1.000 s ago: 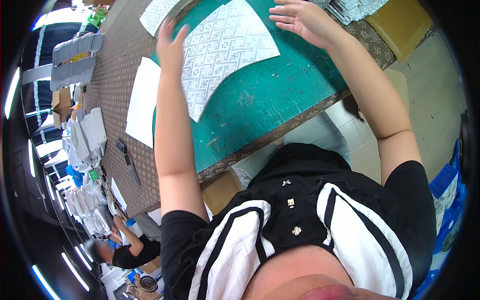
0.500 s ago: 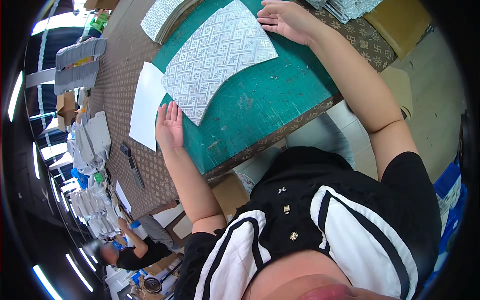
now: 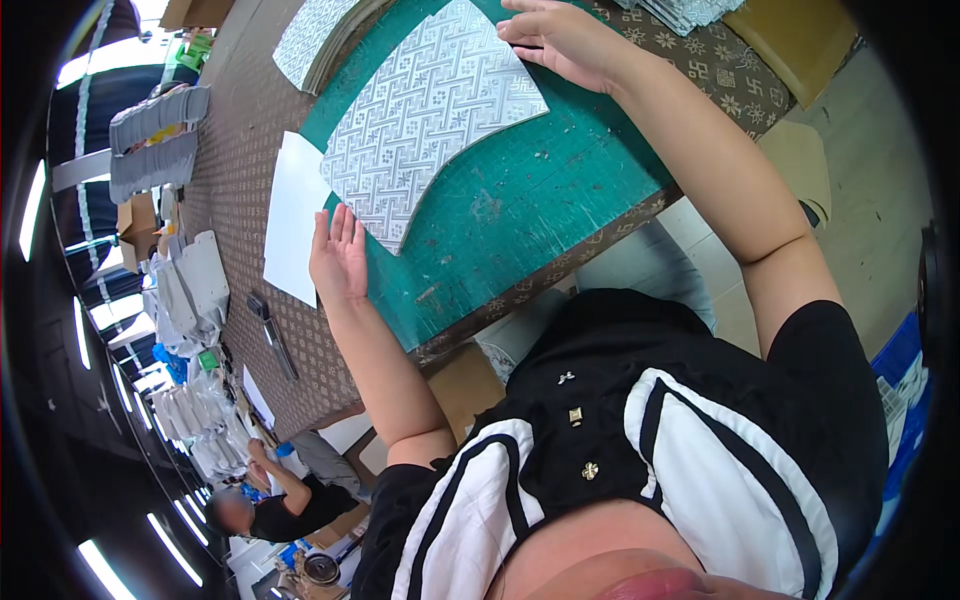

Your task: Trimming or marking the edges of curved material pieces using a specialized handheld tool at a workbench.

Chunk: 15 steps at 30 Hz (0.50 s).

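A fan-shaped grey-and-white patterned panel (image 3: 430,125) lies on the green cutting mat (image 3: 500,215). My left hand (image 3: 340,255) is open beside its lower left edge, palm up with the fingers stretched out. At the panel's right edge is my right hand (image 3: 560,45), also open, its fingers extended and the fingertips at or close to the edge. Neither hand grips anything; whether the right fingertips touch the panel I cannot tell. White sheets (image 3: 292,220) lie left of the panel, partly on the mat.
A stack of similar patterned pieces (image 3: 318,45) sits at the far left of the mat, more pieces (image 3: 685,12) at the far right. A black-handled cutter (image 3: 270,335) lies on the brown patterned tablecloth (image 3: 235,190). Another person (image 3: 290,505) works at the lower left.
The view has shifted slightly. My right hand sits a little further left along the panel's edge; my left hand stays almost as it was, and both remain open.
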Tool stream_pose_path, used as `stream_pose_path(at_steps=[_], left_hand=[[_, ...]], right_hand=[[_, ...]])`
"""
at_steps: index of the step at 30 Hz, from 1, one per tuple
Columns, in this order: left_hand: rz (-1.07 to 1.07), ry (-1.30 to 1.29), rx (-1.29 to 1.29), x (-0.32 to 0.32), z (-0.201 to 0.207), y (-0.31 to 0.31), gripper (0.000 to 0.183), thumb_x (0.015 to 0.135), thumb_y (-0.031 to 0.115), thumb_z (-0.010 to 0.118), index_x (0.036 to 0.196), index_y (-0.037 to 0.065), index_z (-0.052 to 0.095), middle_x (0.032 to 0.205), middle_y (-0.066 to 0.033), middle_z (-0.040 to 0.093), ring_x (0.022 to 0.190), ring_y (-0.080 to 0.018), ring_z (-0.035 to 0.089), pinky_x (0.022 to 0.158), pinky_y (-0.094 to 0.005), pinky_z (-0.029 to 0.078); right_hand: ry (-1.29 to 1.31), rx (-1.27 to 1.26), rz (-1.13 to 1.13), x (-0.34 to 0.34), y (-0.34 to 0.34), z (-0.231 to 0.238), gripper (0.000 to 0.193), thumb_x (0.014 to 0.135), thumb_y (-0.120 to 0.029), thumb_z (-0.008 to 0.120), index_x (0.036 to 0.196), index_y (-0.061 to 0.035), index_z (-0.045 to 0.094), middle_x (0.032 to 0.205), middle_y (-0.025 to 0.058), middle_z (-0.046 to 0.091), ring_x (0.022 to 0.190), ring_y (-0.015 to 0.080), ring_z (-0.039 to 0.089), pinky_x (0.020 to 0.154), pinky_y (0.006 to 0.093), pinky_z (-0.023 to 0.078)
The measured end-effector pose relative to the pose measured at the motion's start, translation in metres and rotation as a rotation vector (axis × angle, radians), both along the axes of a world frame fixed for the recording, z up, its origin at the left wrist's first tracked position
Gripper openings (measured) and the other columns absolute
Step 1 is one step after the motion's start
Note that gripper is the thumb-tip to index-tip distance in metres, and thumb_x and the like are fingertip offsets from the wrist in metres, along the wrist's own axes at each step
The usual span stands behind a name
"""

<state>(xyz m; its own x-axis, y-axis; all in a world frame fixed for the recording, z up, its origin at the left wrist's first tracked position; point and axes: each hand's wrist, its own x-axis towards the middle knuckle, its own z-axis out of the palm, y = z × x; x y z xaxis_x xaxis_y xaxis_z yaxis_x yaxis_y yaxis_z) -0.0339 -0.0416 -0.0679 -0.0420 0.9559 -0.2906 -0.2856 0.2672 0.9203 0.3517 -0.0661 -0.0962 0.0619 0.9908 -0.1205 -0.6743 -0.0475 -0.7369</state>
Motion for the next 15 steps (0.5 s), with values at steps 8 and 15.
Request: stream_pose_path(at_steps=[8, 15], left_hand=[[0.065, -0.075, -0.035, -0.012, -0.002, 0.002, 0.060, 0.101, 0.025, 0.055, 0.142, -0.009, 0.027, 0.145, -0.0287, 0.035, 0.137, -0.0373, 0.039, 0.117, -0.0520, 0.030], [0.082, -0.280, -0.087, -0.029, -0.007, 0.007, 0.064, 0.102, 0.022, 0.051, 0.146, -0.011, 0.018, 0.151, -0.0296, 0.028, 0.141, -0.0399, 0.035, 0.118, -0.0547, 0.029]], right_hand=[[-0.024, -0.027, 0.002, -0.003, -0.003, 0.006, 0.085, 0.081, -0.005, 0.062, 0.152, 0.0058, 0.018, 0.150, 0.0262, 0.032, 0.138, 0.0327, 0.036, 0.113, 0.0352, 0.030], [0.009, -0.016, 0.001, -0.003, 0.000, 0.007, 0.087, 0.080, -0.008, 0.061, 0.154, 0.0024, 0.017, 0.150, 0.0262, 0.031, 0.138, 0.0331, 0.036, 0.114, 0.0362, 0.028]])
